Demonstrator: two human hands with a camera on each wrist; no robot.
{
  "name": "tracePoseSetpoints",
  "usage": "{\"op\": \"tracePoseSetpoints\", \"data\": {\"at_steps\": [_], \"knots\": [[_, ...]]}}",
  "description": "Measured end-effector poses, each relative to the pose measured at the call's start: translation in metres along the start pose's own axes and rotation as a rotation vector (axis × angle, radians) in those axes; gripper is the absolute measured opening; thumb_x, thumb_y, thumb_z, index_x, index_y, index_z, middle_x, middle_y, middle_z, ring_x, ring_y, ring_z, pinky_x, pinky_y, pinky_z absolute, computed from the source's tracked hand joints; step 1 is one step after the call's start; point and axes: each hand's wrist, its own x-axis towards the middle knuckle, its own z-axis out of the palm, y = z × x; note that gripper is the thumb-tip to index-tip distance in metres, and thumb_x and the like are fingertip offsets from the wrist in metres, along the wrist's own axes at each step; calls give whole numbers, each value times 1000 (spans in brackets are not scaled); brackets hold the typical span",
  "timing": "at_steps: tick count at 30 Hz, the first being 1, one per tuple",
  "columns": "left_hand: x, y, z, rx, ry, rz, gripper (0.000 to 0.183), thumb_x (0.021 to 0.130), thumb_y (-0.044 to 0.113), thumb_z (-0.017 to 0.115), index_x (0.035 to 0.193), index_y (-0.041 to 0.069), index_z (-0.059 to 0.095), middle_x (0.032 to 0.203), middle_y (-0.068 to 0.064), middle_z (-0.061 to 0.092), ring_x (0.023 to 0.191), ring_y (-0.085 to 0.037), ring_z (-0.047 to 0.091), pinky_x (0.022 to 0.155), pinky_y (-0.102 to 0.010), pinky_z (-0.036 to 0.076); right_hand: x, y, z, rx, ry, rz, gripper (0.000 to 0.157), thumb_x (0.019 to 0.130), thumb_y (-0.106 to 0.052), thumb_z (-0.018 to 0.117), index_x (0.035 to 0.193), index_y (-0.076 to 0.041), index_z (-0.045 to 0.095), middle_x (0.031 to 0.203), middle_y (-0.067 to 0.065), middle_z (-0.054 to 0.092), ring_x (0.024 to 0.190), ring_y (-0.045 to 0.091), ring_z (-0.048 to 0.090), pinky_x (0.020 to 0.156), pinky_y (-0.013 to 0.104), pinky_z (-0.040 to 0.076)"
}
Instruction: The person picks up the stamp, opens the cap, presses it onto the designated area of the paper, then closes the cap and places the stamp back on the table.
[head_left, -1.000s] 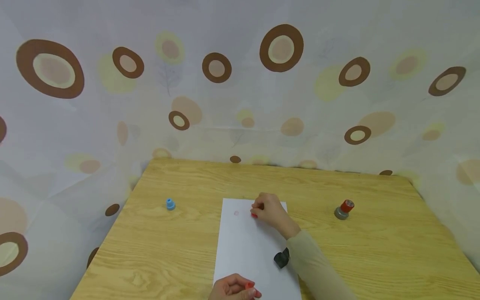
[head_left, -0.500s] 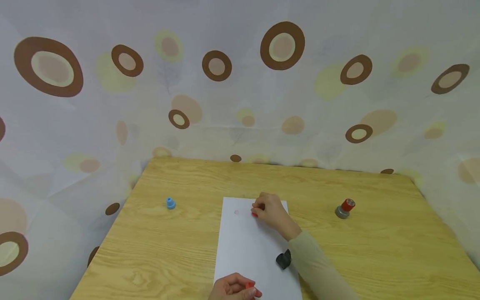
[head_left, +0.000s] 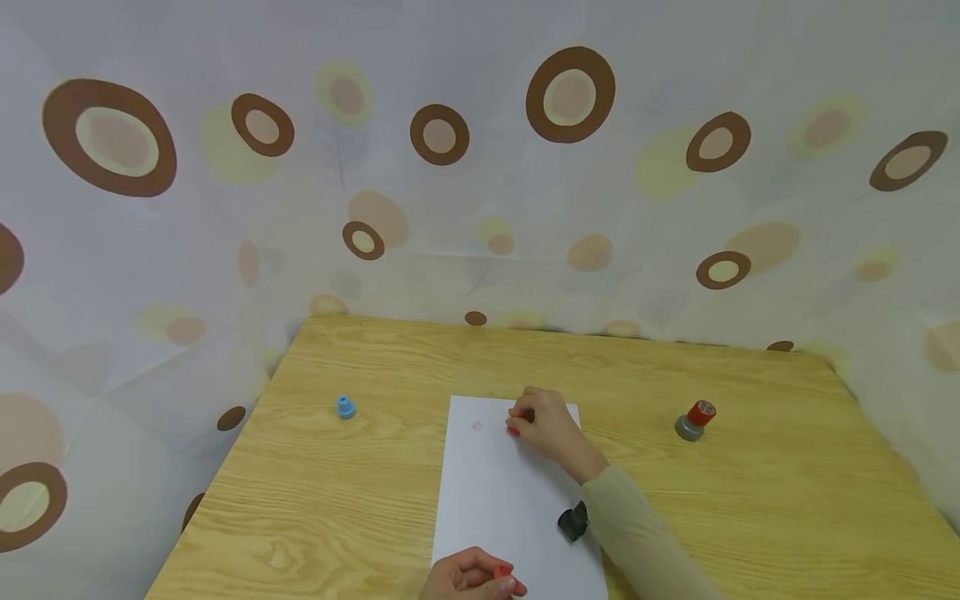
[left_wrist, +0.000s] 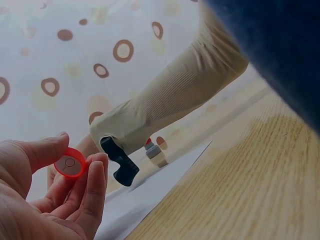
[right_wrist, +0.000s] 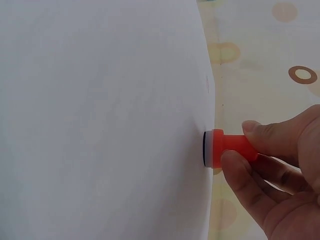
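In the right wrist view, my right hand (right_wrist: 282, 170) pinches the handle of a red stamp (right_wrist: 235, 145) between thumb and fingers. The stamp's face meets a white sheet of paper (right_wrist: 100, 120), close to the sheet's far edge. Left of it, a faint stamped mark (head_left: 477, 426) shows on the paper in the head view. My left hand (left_wrist: 55, 195) pinches a small round red cap (left_wrist: 76, 175) between thumb and fingers, its hollow side facing the left wrist camera. That hand is over the near end of the sheet.
On the wooden table (head_left: 345, 500), a light blue stamp (head_left: 345, 407) stands at the left. A red-and-grey stamp (head_left: 695, 421) is at the right. A black curved piece (head_left: 573, 522) sits at the right sleeve's cuff. Patterned cloth (head_left: 480, 167) hangs behind the table.
The head view shifts slightly. Both hands keep their places, the right with the stamp at the paper and the left with the cap.
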Motion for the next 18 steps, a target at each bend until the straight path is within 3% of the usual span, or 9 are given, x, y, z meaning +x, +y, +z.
{"op": "tracePoseSetpoints", "data": {"at_steps": [18], "knots": [[1,0,-3,27,0,5,27,88,19,75,104,-1,66,96,-17,74,80,-18,71,73,-29,59,-1,1,-2,-6,-35,11,12,80,2,80,74,-4,71,71,-2,54,65,10,47,58,23,44]]}}
